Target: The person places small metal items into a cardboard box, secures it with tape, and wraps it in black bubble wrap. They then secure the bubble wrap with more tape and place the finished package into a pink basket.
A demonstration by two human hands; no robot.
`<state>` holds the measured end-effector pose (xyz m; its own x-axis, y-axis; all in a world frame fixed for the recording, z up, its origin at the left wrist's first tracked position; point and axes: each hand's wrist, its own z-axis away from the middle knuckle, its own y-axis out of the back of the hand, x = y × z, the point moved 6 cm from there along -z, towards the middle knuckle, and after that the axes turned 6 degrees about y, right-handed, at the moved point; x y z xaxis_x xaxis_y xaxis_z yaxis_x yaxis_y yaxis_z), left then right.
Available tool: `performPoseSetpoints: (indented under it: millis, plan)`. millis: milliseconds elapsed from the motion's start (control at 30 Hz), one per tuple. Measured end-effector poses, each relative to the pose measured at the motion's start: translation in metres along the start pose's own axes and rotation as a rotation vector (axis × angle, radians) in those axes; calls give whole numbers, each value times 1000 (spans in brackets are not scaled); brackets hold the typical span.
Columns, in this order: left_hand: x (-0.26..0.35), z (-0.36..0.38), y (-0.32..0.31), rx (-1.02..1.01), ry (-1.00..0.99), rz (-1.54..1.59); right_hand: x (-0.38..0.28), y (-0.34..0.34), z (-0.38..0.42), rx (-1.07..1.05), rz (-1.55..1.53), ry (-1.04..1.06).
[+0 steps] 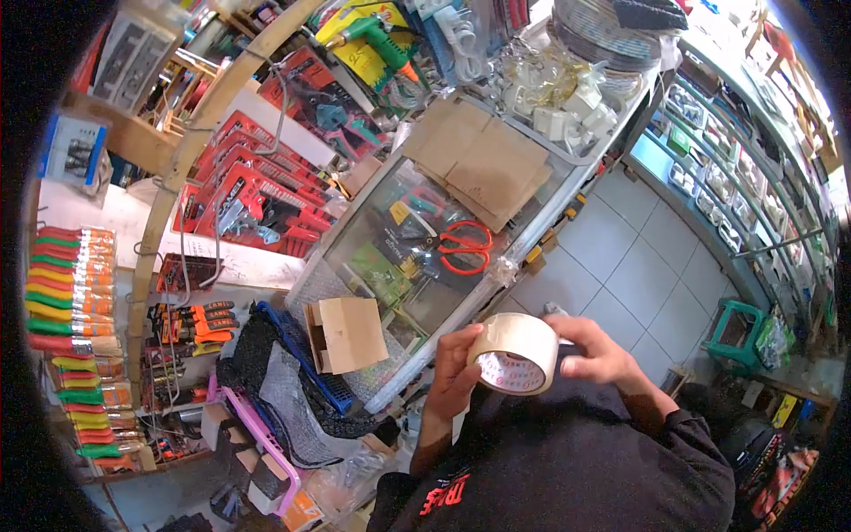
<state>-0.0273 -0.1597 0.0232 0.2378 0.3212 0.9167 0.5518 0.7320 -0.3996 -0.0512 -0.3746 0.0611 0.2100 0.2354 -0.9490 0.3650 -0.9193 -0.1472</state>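
Note:
A wide roll of packing tape [515,344], pale cream with a printed cardboard core, is held tilted in front of my chest. My left hand [454,371] grips its left side, fingers curled round the edge. On the opposite side my right hand [599,351] has its fingers and thumb closed at the roll's right rim. Beyond the roll, scissors [464,249] with orange-red handles lie on the glass counter [353,266]. Flat pieces of brown cardboard [483,164] rest further back on that counter, and a small folded cardboard box [347,334] sits at its near left end.
Paintbrushes [75,293] with coloured handles hang at the left. Red-carded tools [257,204] stand behind the counter. A tray of bagged white fittings [567,106] fills its far end. Tiled floor [612,257], a green stool [734,335] and glass shelves [709,177] are at the right.

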Motion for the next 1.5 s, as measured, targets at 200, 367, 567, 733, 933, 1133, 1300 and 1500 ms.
performPoseSetpoints:
  millis: [200, 367, 567, 733, 933, 1133, 1300, 1500]
  plan:
    - [17, -29, -19, -2, -61, -98, -17, -19, 11, -20, 45, -34]
    - [35, -29, -13, 111, -19, -235, -17, -24, 2, 10, 321, 137]
    - [29, -23, -8, 213, 44, -162, -12, -29, 3, -22, 512, 163]
    - [29, -16, -8, 294, 67, -212, -16, -32, 2, -57, 607, 177]
    - [30, -11, -5, 325, 47, -376, -11, -34, 5, -77, 652, 183]
    - [41, -9, -19, 397, -63, -625, -13, -36, 2, -75, 664, 187]
    - [37, 1, -16, 445, -109, -742, -5, -42, 1, -128, 575, 177]
    - [37, 16, -8, 591, -19, -782, 2, -50, -2, -213, 471, 118]
